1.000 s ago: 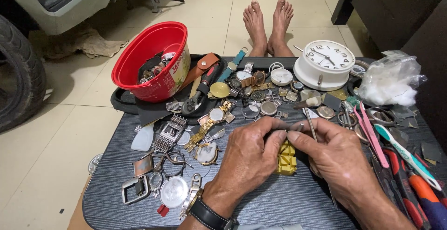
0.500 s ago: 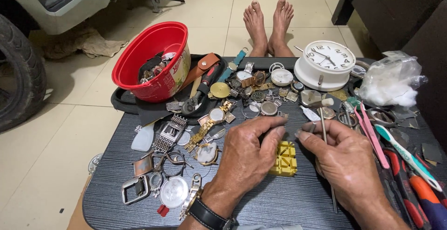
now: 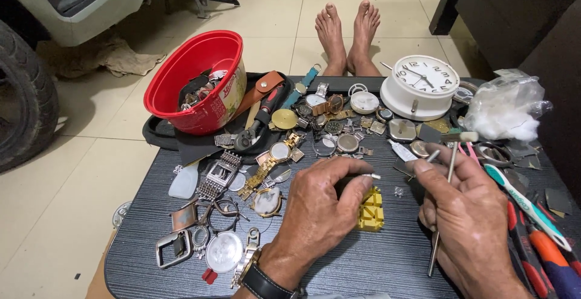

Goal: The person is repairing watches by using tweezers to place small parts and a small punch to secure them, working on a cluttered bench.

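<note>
My left hand (image 3: 324, 205) rests on the dark table (image 3: 393, 269) just left of a small yellow block holder (image 3: 371, 209), its fingertips pinching a tiny pale part (image 3: 374, 177). To the right, my right hand (image 3: 469, 214) grips a thin metal tool (image 3: 443, 211) that runs from above the fingers down past the palm. A small metal piece (image 3: 398, 191) lies between the two hands. Watches, watch cases and metal bands (image 3: 266, 169) are scattered in front of the hands.
A red bowl (image 3: 196, 84) of parts stands at the back left, a white alarm clock (image 3: 422, 86) and a clear bag of cotton (image 3: 505, 108) at the back right. Screwdrivers and a toothbrush (image 3: 526, 199) lie along the right edge. Bare feet (image 3: 348, 36) rest beyond the table.
The hands were joined over the yellow block; they have drawn apart, my right hand shifting right with the thin tool while my left stays by the block.
</note>
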